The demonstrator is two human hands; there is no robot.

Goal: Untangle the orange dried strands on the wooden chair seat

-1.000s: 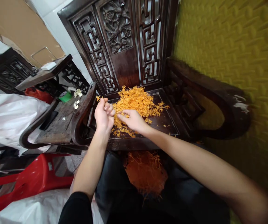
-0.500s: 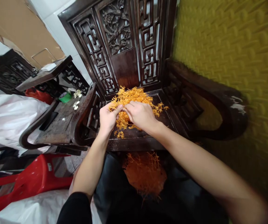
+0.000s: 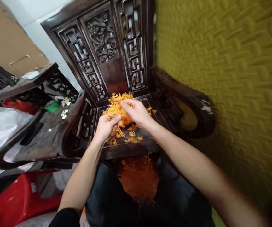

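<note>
A loose heap of orange branching sprigs with small flower-like tips lies on the seat of a dark carved wooden chair. At the heap's near left side, my left hand is closed, with thumb and fingers pinching an orange sprig that trails over the seat's front. My right hand is over the heap's right side, its fingers bent together among the sprigs. What those fingertips hold, if anything, is hidden.
Below the seat, an orange-brown container holds thin bare stems. To the left stand another wooden chair with a green tape roll and white flower pieces, and a red plastic stool. A yellow textured surface rises on the right.
My hands have moved apart from where they met; the left came nearer me with a sprig, the right stays over the heap. The camera view has shifted to the right.
</note>
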